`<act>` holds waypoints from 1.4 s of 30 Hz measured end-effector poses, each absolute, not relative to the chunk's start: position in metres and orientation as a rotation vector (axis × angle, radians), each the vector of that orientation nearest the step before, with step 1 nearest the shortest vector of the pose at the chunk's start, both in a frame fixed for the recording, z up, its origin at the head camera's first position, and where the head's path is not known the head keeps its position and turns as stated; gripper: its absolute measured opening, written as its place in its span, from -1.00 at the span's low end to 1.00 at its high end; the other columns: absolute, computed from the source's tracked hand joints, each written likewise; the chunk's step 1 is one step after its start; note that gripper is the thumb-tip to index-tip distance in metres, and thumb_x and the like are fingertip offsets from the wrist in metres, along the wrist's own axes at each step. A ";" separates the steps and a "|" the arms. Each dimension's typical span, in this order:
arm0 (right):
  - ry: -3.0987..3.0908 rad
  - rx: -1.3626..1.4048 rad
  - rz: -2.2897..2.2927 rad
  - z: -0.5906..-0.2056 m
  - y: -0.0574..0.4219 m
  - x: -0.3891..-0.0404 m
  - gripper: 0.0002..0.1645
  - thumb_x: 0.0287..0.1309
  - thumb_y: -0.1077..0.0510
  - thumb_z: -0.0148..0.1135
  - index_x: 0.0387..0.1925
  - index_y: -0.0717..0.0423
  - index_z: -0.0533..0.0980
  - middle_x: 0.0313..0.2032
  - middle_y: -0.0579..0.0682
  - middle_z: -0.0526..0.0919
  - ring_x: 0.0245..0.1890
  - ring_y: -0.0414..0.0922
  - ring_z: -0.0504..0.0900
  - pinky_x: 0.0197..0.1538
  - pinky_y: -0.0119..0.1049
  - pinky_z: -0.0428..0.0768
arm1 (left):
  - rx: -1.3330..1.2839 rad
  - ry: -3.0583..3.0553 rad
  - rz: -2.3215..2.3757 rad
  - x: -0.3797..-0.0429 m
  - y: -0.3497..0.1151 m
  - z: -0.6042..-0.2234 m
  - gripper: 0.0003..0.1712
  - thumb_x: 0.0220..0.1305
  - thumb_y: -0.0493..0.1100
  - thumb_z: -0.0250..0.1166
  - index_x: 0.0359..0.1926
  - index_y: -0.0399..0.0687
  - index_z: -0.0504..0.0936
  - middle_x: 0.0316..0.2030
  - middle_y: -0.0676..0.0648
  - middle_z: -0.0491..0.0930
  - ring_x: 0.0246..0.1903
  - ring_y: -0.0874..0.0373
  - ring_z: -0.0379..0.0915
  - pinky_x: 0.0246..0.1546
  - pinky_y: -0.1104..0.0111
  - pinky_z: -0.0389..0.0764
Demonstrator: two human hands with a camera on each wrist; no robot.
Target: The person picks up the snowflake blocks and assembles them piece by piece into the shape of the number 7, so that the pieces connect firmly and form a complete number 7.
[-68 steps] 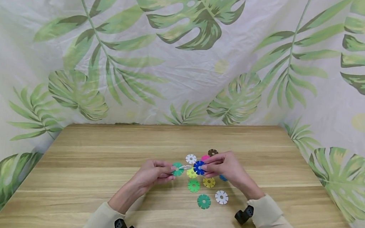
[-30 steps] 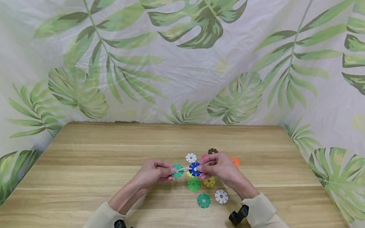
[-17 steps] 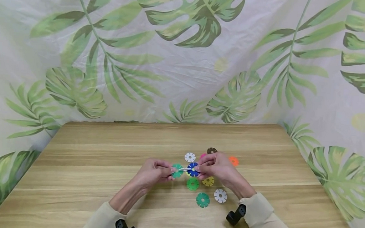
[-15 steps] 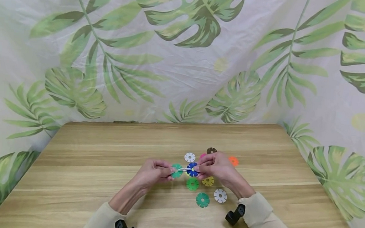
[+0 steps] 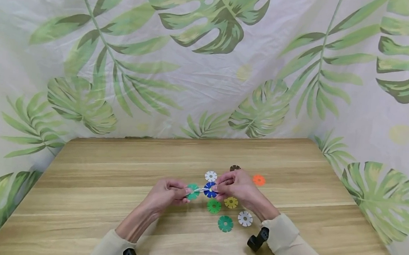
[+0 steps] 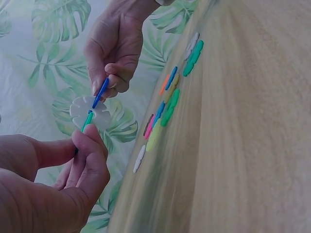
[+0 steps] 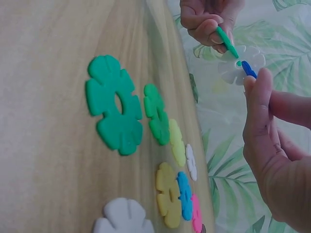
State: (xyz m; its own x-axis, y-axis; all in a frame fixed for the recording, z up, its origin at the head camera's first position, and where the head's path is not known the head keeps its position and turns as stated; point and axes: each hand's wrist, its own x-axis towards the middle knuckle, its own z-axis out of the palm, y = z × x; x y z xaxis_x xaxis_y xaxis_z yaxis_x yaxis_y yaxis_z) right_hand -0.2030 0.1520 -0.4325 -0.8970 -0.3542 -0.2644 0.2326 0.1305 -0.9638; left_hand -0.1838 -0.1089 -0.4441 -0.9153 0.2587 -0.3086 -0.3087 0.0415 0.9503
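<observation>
My left hand (image 5: 164, 194) pinches a teal-green notched plastic disc (image 5: 193, 191) between thumb and fingers. A white notched disc (image 6: 77, 110), edge-on in the head view, is joined to it. From the other side my right hand (image 5: 239, 190) pinches a dark blue notched disc (image 5: 210, 185). In both wrist views the blue disc's edge overlaps the white disc and lines up with one of its slots. How deep it sits in the slot I cannot tell. All three discs are held above the table, with fingers covering parts of the green and blue ones.
Several loose notched discs lie on the wooden table (image 5: 114, 176) below and around my hands: green (image 5: 214, 210), teal-green (image 5: 225, 229), white (image 5: 244, 223), yellow (image 5: 230, 207), orange (image 5: 259, 180) and brown (image 5: 235, 168). A leaf-patterned cloth (image 5: 193, 82) hangs behind the table.
My right hand has moved left, bringing the blue disc closer to the green one and against the white disc. The orange disc has come into view. My left hand keeps its grip.
</observation>
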 end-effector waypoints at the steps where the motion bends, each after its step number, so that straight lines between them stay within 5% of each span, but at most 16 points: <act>1: 1.978 -0.113 -1.821 -0.433 0.152 -0.203 -0.84 0.23 0.43 0.39 -0.16 0.45 0.62 -0.38 0.11 0.75 -0.52 -0.12 0.78 -0.26 -0.23 0.86 | -0.050 1.929 1.929 -0.184 -0.109 -0.445 -0.72 0.40 -0.36 0.35 0.03 -0.50 0.61 -0.32 -0.07 0.73 -0.41 0.24 0.69 -0.24 0.45 0.81; 8: 1.959 -0.120 -1.839 -0.438 0.153 -0.203 -0.83 0.25 0.43 0.38 -0.16 0.47 0.61 -0.37 0.10 0.74 -0.51 -0.12 0.78 -0.28 -0.26 0.86 | -0.043 1.930 1.930 -0.182 -0.107 -0.445 -0.74 0.39 -0.35 0.36 0.00 -0.49 0.62 -0.35 -0.06 0.74 -0.42 0.24 0.70 -0.26 0.46 0.80; 19: 2.148 -0.286 -1.664 -0.433 0.168 -0.200 -0.78 0.32 0.27 0.39 -0.06 0.33 0.67 -0.21 0.18 0.80 -0.25 0.13 0.85 0.00 0.11 0.83 | -0.061 1.904 1.925 -0.178 -0.110 -0.451 -0.68 0.41 -0.33 0.36 0.07 -0.51 0.63 -0.30 -0.10 0.77 -0.36 0.23 0.75 -0.19 0.46 0.82; 28: 2.478 -0.300 -1.535 -0.422 0.211 -0.223 -0.65 0.28 0.17 0.47 -0.01 0.33 0.68 -0.13 0.21 0.80 -0.12 0.21 0.79 -0.05 0.03 0.85 | -0.113 1.900 1.961 -0.177 -0.111 -0.452 -0.65 0.41 -0.34 0.34 0.12 -0.50 0.60 -0.22 -0.18 0.75 -0.31 0.19 0.76 -0.16 0.45 0.82; 35: 2.778 -0.297 -1.254 -0.430 0.241 -0.239 -0.62 0.23 0.13 0.52 -0.04 0.32 0.69 -0.16 0.15 0.81 -0.19 -0.09 0.74 -0.15 -0.39 0.73 | -0.103 1.868 1.962 -0.180 -0.111 -0.447 -0.63 0.43 -0.32 0.34 0.15 -0.50 0.61 -0.16 -0.21 0.76 -0.27 0.16 0.78 -0.09 0.42 0.83; 42: 2.838 -0.294 -1.006 -0.438 0.258 -0.248 -0.58 0.18 0.16 0.54 -0.01 0.34 0.66 -0.17 0.18 0.75 -0.19 -0.04 0.64 -0.09 -0.21 0.68 | -0.075 1.847 1.976 -0.180 -0.115 -0.445 -0.61 0.44 -0.32 0.32 0.16 -0.54 0.58 -0.16 -0.21 0.75 -0.26 0.17 0.79 -0.07 0.41 0.82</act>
State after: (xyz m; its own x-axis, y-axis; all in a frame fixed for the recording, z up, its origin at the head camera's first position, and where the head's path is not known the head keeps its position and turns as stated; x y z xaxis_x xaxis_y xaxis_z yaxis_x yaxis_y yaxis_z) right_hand -0.2478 0.2576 -0.4384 -0.9744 -0.2201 -0.0449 -0.1427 0.7608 -0.6331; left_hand -0.1796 -0.1151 -0.4448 -0.9052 0.2722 -0.3265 -0.3441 -0.0183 0.9388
